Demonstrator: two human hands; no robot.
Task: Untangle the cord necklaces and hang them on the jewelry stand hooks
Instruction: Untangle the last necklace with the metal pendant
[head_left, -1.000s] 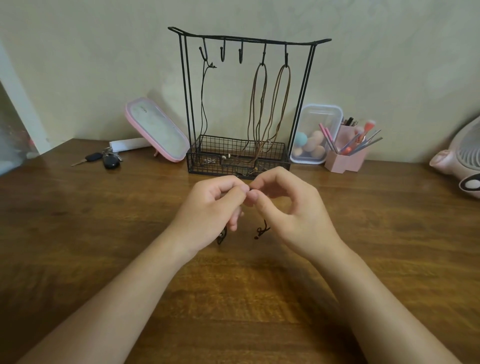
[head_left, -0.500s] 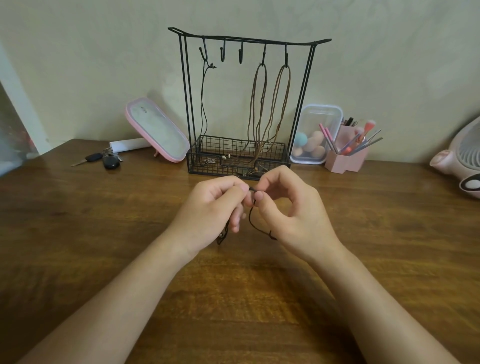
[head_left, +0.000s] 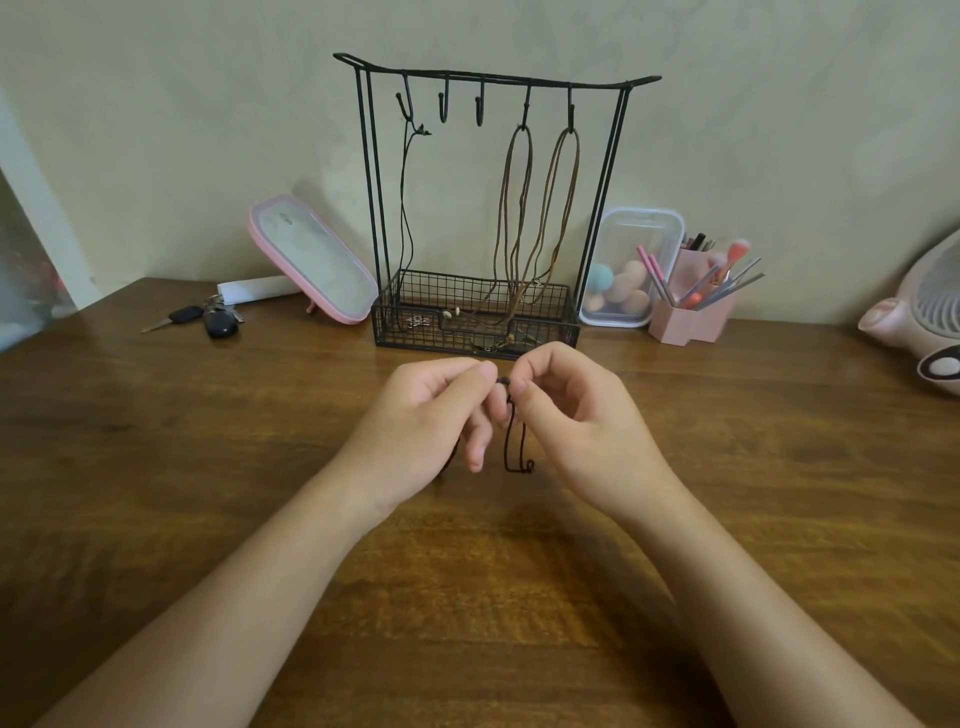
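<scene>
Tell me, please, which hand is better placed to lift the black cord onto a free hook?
Probably left: the left hand pinches the black cord and sits straight below the free hooks, while the right hand, also pinching it, lies below the brown necklaces.

In the middle of the frame the black cord (head_left: 511, 441) shows only as a short loop between the left hand (head_left: 421, 421) and the right hand (head_left: 576, 421). Fingertips cover the spots where both pinch it, and most of the rest lies behind the left hand. The small pieces (head_left: 457, 312) in the basket (head_left: 519, 338), centre, are too small to tell. A pink fan (head_left: 930, 317) is cut off at the right edge, and a blurred thing (head_left: 26, 280) at the left edge. A white roll (head_left: 257, 288), left of centre, is half hidden behind the pink mirror (head_left: 311, 257).
</scene>
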